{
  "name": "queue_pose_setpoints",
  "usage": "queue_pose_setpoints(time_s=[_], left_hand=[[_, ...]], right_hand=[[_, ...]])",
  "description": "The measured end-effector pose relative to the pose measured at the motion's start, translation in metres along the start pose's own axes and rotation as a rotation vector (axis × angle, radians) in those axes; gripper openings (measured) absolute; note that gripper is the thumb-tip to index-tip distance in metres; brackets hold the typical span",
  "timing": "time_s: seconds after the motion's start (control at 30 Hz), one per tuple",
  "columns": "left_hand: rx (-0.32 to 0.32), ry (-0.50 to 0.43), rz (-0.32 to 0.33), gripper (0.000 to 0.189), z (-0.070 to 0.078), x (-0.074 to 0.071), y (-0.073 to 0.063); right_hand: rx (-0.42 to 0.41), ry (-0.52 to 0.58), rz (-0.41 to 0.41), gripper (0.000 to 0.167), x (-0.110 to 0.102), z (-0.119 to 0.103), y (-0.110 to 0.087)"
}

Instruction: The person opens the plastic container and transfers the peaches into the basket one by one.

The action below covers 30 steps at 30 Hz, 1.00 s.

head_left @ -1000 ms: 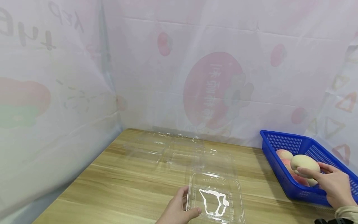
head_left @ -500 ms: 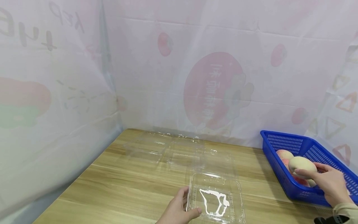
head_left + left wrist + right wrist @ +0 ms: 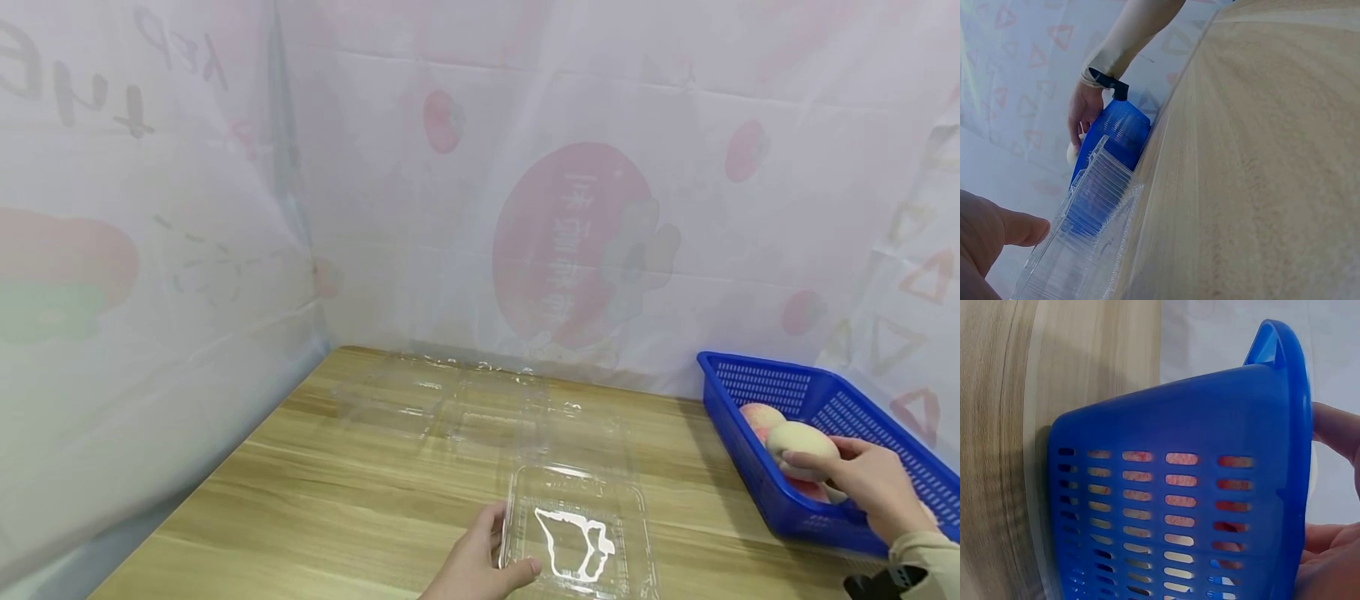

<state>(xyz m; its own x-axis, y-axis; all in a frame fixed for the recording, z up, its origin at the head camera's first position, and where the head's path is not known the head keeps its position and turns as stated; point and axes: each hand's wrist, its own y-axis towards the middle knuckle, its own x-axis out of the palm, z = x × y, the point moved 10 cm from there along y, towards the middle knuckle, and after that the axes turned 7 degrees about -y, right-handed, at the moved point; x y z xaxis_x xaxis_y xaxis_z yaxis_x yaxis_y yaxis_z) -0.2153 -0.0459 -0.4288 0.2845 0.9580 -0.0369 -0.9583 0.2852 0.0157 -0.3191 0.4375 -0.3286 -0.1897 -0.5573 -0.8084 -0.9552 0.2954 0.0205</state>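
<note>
In the head view my right hand (image 3: 877,483) holds a pale peach (image 3: 802,446) between thumb and fingers, above the left part of the blue plastic basket (image 3: 828,523). Under and behind it lie several pink-blushed peaches (image 3: 762,415). The right wrist view shows mostly the basket's slotted side (image 3: 1166,487), which hides much of this hand. Low in the middle, my left hand (image 3: 480,560) grips the left edge of a clear plastic clamshell box (image 3: 630,533), thumb over the rim and fingers along the outer wall. That thumb (image 3: 1022,229) appears beside the rim in the left wrist view.
More clear plastic boxes (image 3: 491,417) stand in a group toward the back of the wooden table (image 3: 300,517); their edges are faint. Printed white sheeting (image 3: 405,208) walls the back and both sides. The basket stands close to the right-hand sheet.
My right hand has shifted slightly left and down with the pale peach, toward the basket's left side. The left hand and the clear box stay put.
</note>
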Motion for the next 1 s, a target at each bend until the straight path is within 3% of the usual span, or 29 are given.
queue_pose_setpoints(time_s=[0.2,0.5,1.0], left_hand=[[0.003,0.01,-0.002,0.083,0.0,0.0,0.0],[0.002,0.014,0.002,0.082,0.0,-0.001,-0.002],[-0.004,0.039,0.001,0.082,-0.001,-0.001,0.0]], right_hand=[[-0.008,-0.03,-0.035,0.097,0.001,-0.001,0.002],[-0.069,-0.162,0.023,0.1,0.002,-0.012,-0.001],[-0.015,-0.071,0.028,0.102,-0.004,-0.007,-0.003]])
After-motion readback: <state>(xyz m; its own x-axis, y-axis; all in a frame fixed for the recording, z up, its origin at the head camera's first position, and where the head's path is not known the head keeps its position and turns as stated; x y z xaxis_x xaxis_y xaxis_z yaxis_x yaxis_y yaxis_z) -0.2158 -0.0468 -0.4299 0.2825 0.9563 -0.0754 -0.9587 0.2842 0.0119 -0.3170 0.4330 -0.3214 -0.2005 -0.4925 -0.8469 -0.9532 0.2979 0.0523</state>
